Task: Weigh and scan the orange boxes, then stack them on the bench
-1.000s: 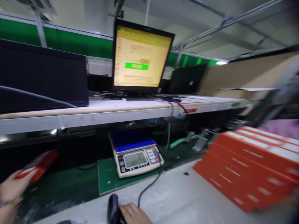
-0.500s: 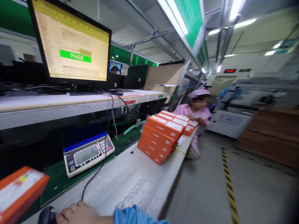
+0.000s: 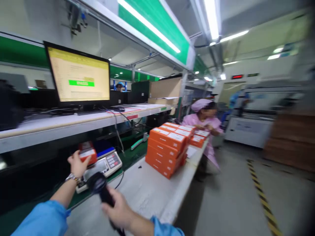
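At the left, my left hand (image 3: 79, 165) grips an orange box (image 3: 87, 152) over the left part of the weighing scale (image 3: 113, 160). The scale has a blue platform and a keypad, partly hidden by the box and hand. Lower down, my right hand (image 3: 120, 208) is wrapped round the handle of a black handheld scanner (image 3: 98, 184), whose head is in front of the scale's near edge. The monitor (image 3: 80, 77) above shows a green PASS bar.
Stacked orange boxes (image 3: 163, 150) stand on the grey bench (image 3: 142, 183). Beyond them a person in pink (image 3: 203, 121) sits or crouches by the bench. A shelf (image 3: 61, 127) carries the monitor and cables. A black cable runs beside the scale.
My left hand has come into view, and an orange box is now at the scale. My right hand has lifted the scanner and moved right. The view has shifted.
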`<state>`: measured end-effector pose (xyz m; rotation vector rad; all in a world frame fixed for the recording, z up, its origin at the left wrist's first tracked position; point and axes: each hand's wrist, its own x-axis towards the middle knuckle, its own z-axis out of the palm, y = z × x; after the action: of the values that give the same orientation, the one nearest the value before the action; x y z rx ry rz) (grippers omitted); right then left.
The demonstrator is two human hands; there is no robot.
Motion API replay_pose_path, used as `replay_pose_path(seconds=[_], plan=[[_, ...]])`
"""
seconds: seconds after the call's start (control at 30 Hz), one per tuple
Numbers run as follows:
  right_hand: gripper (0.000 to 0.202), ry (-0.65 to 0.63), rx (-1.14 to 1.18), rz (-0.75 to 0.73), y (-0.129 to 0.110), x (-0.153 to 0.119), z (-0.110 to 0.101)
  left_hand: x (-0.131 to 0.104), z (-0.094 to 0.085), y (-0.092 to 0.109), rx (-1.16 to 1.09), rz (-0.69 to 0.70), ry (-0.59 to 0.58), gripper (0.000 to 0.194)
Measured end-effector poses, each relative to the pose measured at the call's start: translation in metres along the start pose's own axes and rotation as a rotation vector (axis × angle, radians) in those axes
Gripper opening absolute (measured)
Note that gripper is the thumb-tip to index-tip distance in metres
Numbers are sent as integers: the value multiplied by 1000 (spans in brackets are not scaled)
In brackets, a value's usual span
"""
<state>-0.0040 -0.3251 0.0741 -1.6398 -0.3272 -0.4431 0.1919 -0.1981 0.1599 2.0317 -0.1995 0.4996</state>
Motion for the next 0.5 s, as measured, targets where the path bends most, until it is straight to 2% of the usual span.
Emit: replay_pose_path(seconds=[0.1,0.2,0.27,0.33,0.4,0.5], plan=[[69,59,170,192,-38,35,-15,-23,-17,-28,-57,141,-74,63],[71,8,183,321,-59,76,-26,-68,-55,-64,-67,237,-114,48],[62,-20,98,354,-69,102,-32,-109,-83,-95,-51,260,-203,39],[48,-42,3,374,-78,126,-38,-148,-108,-130,-13,218,-338,33],[34,-50,-52,387,-85,146,-44,-176,-126,-164,62,125,-455,33],[26,-63,-133,414,-92,167,-51,-193,-143,-200,126,17,-531,40]])
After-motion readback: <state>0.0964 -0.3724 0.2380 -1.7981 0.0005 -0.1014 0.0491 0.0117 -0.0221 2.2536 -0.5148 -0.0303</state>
